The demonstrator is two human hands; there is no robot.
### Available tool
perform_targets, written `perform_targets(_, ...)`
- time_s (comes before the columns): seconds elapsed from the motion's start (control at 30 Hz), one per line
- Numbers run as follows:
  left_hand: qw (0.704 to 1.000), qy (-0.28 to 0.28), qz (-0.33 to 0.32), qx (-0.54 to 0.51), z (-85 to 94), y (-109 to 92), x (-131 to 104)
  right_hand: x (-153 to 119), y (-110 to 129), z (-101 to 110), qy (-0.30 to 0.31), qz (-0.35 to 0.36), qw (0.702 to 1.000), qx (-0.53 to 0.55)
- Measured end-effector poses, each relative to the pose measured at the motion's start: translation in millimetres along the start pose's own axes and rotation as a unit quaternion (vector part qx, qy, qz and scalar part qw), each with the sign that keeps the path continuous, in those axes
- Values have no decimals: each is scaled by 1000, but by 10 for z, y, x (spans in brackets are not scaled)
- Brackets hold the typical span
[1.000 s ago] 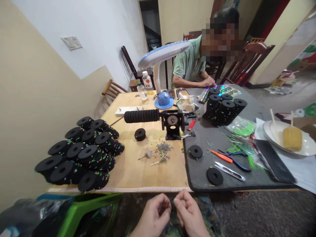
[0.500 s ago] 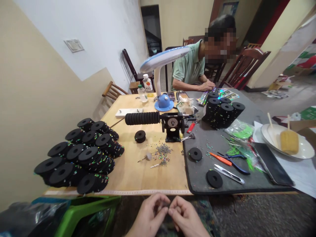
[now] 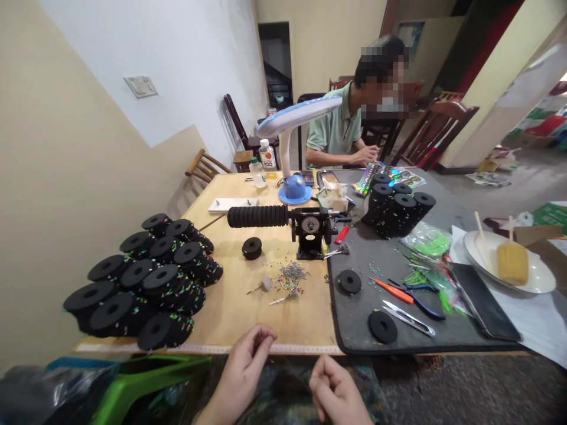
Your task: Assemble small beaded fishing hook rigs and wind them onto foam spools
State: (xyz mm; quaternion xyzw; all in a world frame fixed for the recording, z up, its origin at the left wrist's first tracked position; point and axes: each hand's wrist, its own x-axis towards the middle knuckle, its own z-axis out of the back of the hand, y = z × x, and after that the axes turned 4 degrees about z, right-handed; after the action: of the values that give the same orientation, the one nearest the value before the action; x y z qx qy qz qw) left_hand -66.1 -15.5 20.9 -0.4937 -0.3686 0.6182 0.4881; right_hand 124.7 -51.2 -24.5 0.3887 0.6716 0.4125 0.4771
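Note:
My left hand (image 3: 245, 367) is over the near edge of the wooden table, thumb and fingers pressed together. Below the edge and to its right, my right hand (image 3: 335, 389) is closed, its fingers curled in. Anything in either hand is too small or hidden to make out. Beyond them lie a pile of small beads (image 3: 292, 276) and a little brush-like tool (image 3: 284, 298). A black winding device (image 3: 310, 231) stands further back, with a row of black foam discs (image 3: 257, 216) on its shaft. Near it lies a black foam spool (image 3: 252, 248).
Stacks of black foam spools (image 3: 159, 277) fill the left side. On the grey mat (image 3: 354, 319) are scissors (image 3: 410, 319), orange-handled pliers (image 3: 394, 291) and a phone (image 3: 485, 301). A blue lamp (image 3: 295, 190) stands behind. Across the table sits another person (image 3: 330, 136).
My hands were together, fingertips nearly touching; now they are apart. My left hand has moved up and left to the table edge, my right slightly right. The other person's hands have risen.

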Motion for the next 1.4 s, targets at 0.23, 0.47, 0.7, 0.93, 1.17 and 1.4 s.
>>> perform_targets(0.23,988,124,85,22,-55,28,-132,25,-32,-9,3,-15,997,74)
perform_targets(0.47,990,116,75,-15,-276,-53,-111,28,18,-8,28,-21,998,61)
perform_targets(0.7,993,87,76,8,-193,-154,-64,43,53,31,22,9,1000,1)
perform_targets(0.93,991,86,33,101,-125,-168,-75,13,506,308,-81,132,971,-182)
perform_targets(1.17,973,79,-82,201,-85,-225,-107,125,456,-138,68,52,996,17)
perform_targets(1.4,946,109,-96,289,-16,-181,-105,162,327,-148,27,134,977,-164)
